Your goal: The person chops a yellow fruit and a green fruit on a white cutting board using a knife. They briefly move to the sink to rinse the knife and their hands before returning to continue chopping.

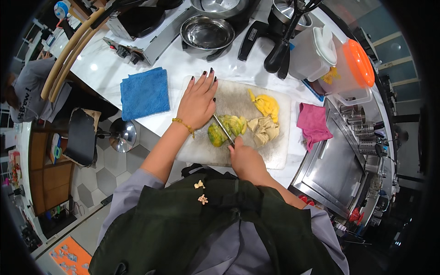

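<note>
My right hand grips the handle of a knife, its blade slanting up and left across green-and-yellow fruit, probably avocado. Thin green slices lie beside the blade's right side. Palm down, my left hand is spread over the left part of a worn white cutting board. Its thumb side is by the knife's tip; whether it touches the blade is hidden. On the board's right side sit yellow fruit strips and a pile of pale beige slices.
A folded blue cloth lies left of the board, a pink cloth right. Behind are a steel bowl, a black-handled tool and plastic containers. A steel counter unit adjoins at right. Another person is at far left.
</note>
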`<move>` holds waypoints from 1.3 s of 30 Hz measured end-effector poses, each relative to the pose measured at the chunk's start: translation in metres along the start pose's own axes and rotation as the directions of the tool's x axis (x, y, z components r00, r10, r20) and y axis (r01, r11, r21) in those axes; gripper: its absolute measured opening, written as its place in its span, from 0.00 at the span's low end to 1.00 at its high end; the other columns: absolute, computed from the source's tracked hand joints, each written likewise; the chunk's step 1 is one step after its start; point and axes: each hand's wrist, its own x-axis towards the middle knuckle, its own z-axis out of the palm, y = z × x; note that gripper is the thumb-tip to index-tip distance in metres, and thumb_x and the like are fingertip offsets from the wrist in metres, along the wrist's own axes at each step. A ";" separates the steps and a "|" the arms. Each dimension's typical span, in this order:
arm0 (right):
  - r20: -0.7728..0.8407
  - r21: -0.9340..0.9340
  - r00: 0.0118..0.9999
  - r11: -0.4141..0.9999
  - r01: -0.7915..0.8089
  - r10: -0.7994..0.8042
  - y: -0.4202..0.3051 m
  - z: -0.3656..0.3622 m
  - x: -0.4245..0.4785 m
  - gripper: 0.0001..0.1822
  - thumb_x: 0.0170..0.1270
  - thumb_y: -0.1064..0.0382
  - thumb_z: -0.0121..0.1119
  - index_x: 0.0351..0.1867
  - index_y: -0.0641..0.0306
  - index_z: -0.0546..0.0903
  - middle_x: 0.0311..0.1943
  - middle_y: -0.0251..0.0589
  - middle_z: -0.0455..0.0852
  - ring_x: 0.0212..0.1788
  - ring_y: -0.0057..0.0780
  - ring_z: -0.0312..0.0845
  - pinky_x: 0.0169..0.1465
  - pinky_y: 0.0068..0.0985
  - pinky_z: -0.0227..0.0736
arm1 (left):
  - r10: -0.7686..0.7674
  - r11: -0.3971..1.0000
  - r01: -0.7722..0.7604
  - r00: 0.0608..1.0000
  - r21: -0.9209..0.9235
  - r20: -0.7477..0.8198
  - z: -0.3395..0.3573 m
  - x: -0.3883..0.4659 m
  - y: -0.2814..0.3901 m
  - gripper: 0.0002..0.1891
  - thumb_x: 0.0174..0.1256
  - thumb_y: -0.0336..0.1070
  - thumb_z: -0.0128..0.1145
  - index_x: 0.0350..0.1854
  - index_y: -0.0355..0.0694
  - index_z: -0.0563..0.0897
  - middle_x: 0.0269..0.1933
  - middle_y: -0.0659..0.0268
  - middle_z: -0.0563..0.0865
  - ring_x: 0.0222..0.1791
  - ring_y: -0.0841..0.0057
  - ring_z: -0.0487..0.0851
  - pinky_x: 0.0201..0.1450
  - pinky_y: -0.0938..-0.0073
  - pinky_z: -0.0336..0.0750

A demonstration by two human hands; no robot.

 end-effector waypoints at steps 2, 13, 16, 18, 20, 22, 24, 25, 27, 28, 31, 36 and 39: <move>-0.024 0.032 0.996 0.996 0.084 -0.083 0.007 0.000 0.002 0.15 0.72 0.56 0.47 0.40 0.69 0.70 0.24 0.59 0.82 0.30 0.59 0.80 0.35 0.50 0.74 | -0.003 1.000 0.003 1.000 0.003 0.014 0.000 0.003 -0.001 0.28 0.61 0.35 0.45 0.66 0.35 0.70 0.73 0.53 0.63 0.74 0.56 0.58 0.75 0.51 0.49; -0.101 0.089 0.980 0.979 0.183 -0.174 0.016 -0.016 -0.027 0.16 0.71 0.55 0.48 0.41 0.70 0.70 0.23 0.62 0.81 0.30 0.63 0.78 0.35 0.53 0.71 | 0.025 0.990 -0.081 0.905 -0.115 -0.425 -0.058 -0.028 0.036 0.28 0.57 0.41 0.57 0.62 0.37 0.73 0.67 0.51 0.70 0.67 0.55 0.66 0.69 0.54 0.55; -0.108 0.091 0.987 0.987 0.130 -0.120 0.025 -0.004 -0.028 0.15 0.71 0.56 0.49 0.41 0.70 0.70 0.24 0.63 0.81 0.30 0.64 0.78 0.35 0.53 0.70 | 0.133 0.964 -0.176 0.969 -0.200 -0.209 -0.057 -0.068 0.040 0.24 0.49 0.39 0.65 0.51 0.42 0.79 0.58 0.57 0.77 0.60 0.58 0.72 0.63 0.57 0.63; -0.114 0.077 0.986 0.988 0.131 -0.121 0.030 0.003 -0.029 0.15 0.71 0.56 0.49 0.41 0.70 0.70 0.23 0.63 0.80 0.30 0.64 0.78 0.35 0.53 0.70 | 0.249 0.940 -0.261 0.965 -0.219 -0.084 -0.049 -0.076 0.039 0.22 0.47 0.36 0.66 0.49 0.43 0.80 0.57 0.59 0.79 0.59 0.59 0.74 0.62 0.58 0.65; -0.132 0.166 0.973 0.964 0.210 -0.189 0.039 0.012 -0.023 0.15 0.71 0.56 0.49 0.41 0.70 0.70 0.23 0.64 0.80 0.29 0.65 0.77 0.35 0.53 0.70 | 0.318 0.921 -0.318 0.947 -0.227 -0.039 -0.044 -0.077 0.040 0.21 0.47 0.33 0.66 0.48 0.43 0.81 0.55 0.62 0.80 0.58 0.62 0.76 0.62 0.59 0.67; -0.108 0.247 0.964 0.933 0.262 -0.243 0.048 0.014 -0.014 0.15 0.72 0.56 0.49 0.40 0.69 0.70 0.22 0.61 0.80 0.26 0.62 0.77 0.32 0.49 0.70 | 0.375 0.904 -0.371 0.927 -0.212 -0.022 -0.040 -0.070 0.034 0.20 0.49 0.33 0.67 0.48 0.43 0.81 0.55 0.62 0.80 0.57 0.62 0.77 0.60 0.60 0.69; -0.033 0.323 0.957 0.903 0.282 -0.287 0.055 0.011 -0.005 0.15 0.73 0.56 0.48 0.37 0.69 0.70 0.18 0.55 0.80 0.21 0.53 0.78 0.27 0.44 0.71 | 0.421 0.889 -0.415 0.907 -0.197 -0.012 -0.034 -0.068 0.029 0.20 0.50 0.35 0.68 0.48 0.42 0.81 0.55 0.62 0.80 0.56 0.62 0.77 0.58 0.62 0.70; 0.030 0.434 0.965 0.873 0.224 -0.262 0.055 0.010 -0.005 0.15 0.73 0.55 0.48 0.36 0.68 0.70 0.18 0.51 0.78 0.19 0.46 0.76 0.25 0.40 0.70 | 0.438 0.882 -0.432 0.899 -0.189 -0.010 -0.031 -0.068 0.026 0.20 0.50 0.36 0.68 0.48 0.42 0.81 0.55 0.62 0.80 0.56 0.62 0.78 0.57 0.63 0.71; 0.165 0.627 0.959 0.775 0.080 -0.232 0.055 0.007 -0.005 0.17 0.74 0.54 0.47 0.34 0.67 0.69 0.16 0.43 0.76 0.15 0.33 0.74 0.21 0.33 0.68 | 0.459 0.875 -0.453 0.889 -0.172 -0.008 -0.032 -0.068 0.024 0.21 0.51 0.39 0.69 0.49 0.42 0.81 0.55 0.61 0.80 0.54 0.62 0.78 0.55 0.64 0.72; 0.226 0.670 0.946 0.742 0.023 -0.234 0.055 0.006 -0.005 0.17 0.75 0.54 0.46 0.34 0.67 0.68 0.16 0.40 0.74 0.15 0.28 0.71 0.19 0.30 0.67 | 0.463 0.874 -0.458 0.886 -0.162 -0.007 -0.035 -0.069 0.024 0.22 0.51 0.41 0.70 0.49 0.42 0.81 0.55 0.60 0.80 0.53 0.62 0.79 0.54 0.65 0.73; 0.342 0.724 0.905 0.685 -0.082 -0.253 0.052 0.004 -0.003 0.18 0.75 0.53 0.45 0.33 0.67 0.68 0.17 0.38 0.73 0.14 0.22 0.68 0.18 0.27 0.65 | 0.432 0.892 -0.429 0.902 -0.139 -0.013 -0.040 -0.077 0.018 0.25 0.49 0.45 0.72 0.50 0.42 0.80 0.54 0.59 0.80 0.51 0.62 0.79 0.53 0.65 0.73; 0.022 0.430 0.951 0.862 0.268 -0.307 0.052 0.008 -0.002 0.16 0.73 0.55 0.48 0.37 0.69 0.71 0.21 0.56 0.79 0.21 0.53 0.76 0.28 0.42 0.72 | 0.026 0.989 -0.058 0.972 -0.135 -0.232 -0.039 -0.090 0.038 0.30 0.42 0.55 0.74 0.44 0.38 0.81 0.49 0.62 0.80 0.47 0.63 0.77 0.50 0.63 0.69; -0.063 0.317 0.969 0.916 0.244 -0.237 0.047 0.003 -0.008 0.16 0.71 0.55 0.50 0.40 0.71 0.72 0.25 0.64 0.80 0.31 0.65 0.76 0.36 0.50 0.71 | -0.041 0.999 0.046 0.969 0.015 -0.245 -0.035 -0.093 0.061 0.27 0.44 0.55 0.72 0.40 0.39 0.83 0.46 0.63 0.80 0.46 0.65 0.75 0.48 0.64 0.65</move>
